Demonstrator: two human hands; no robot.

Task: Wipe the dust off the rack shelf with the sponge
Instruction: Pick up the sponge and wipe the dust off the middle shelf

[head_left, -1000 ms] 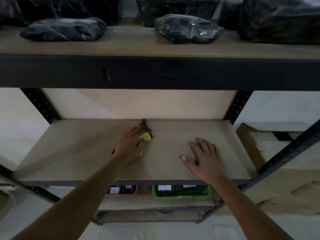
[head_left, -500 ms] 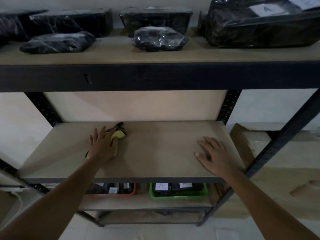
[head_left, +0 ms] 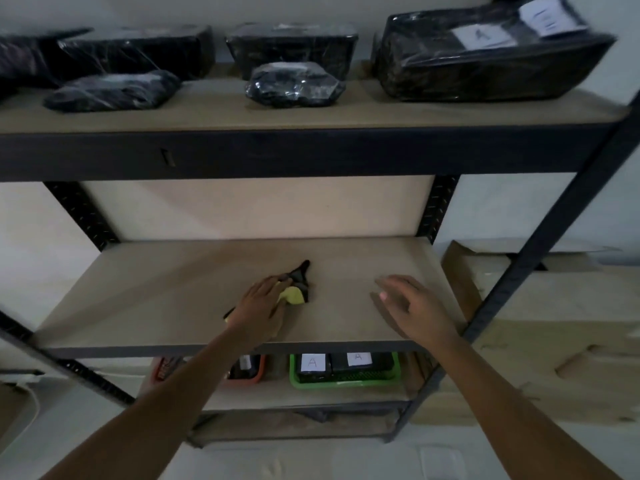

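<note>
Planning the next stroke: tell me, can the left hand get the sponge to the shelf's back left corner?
Probably yes: the left hand presses the sponge mid-shelf, with only bare board leftward.

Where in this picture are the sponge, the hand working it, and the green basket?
sponge (head_left: 293,294), head view: its yellow part beside the fingers.
left hand (head_left: 260,304), head view: back of the hand, on the sponge.
green basket (head_left: 346,383), head view: its front rim, one shelf below.

The shelf (head_left: 173,299) is matt, smooth wood board on a dark metal frame (head_left: 277,154). The packages (head_left: 485,53) above are wrapped in glossy black plastic film.
</note>
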